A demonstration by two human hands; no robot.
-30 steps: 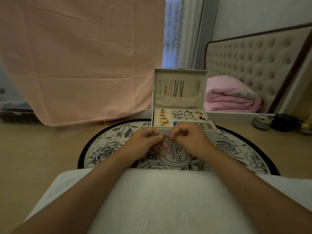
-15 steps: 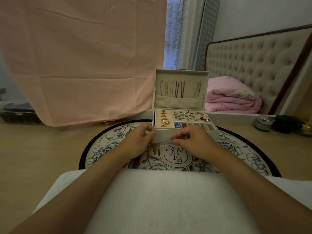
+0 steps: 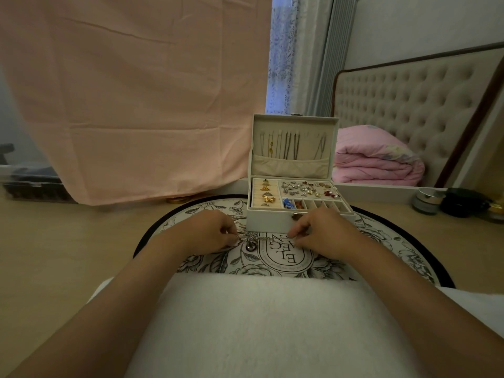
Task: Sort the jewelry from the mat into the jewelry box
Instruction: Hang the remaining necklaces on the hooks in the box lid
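**A:** Hands, please.

**B:** Left hand (image 3: 210, 233) and right hand (image 3: 324, 231) are low over the round floral mat (image 3: 381, 236), set apart. Each pinches one end of a thin silver chain (image 3: 268, 238). The left fingers (image 3: 228, 228) are curled together, thumb to forefinger, clamped on the chain. The right ones are the same.

**A:** The chain itself?

**B:** It is stretched nearly level between the two sets of fingers. A small dark round pendant (image 3: 250, 246) hangs off it just beside the left fingers. Cannot tell whether it touches the mat.

**A:** The box?

**B:** The jewelry box (image 3: 272, 225) stands on the mat just beyond the fingers, its front wall close behind the right ones. The lid (image 3: 293, 124) is upright, with necklaces (image 3: 289, 144) hung inside it. Beyond the left fingers, a compartment holds gold rings (image 3: 266, 193) in rolls. Beyond the right fingers lie scattered earrings (image 3: 305, 188), and a blue piece (image 3: 287, 204) sits in a small cell nearer them.

**A:** Surroundings?

**B:** A white cushion (image 3: 259, 323) lies nearer than the fingers, between the forearms. A pink cloth (image 3: 122, 91) hangs far beyond the left fingers, and a folded pink quilt (image 3: 376, 156) lies beyond the right.
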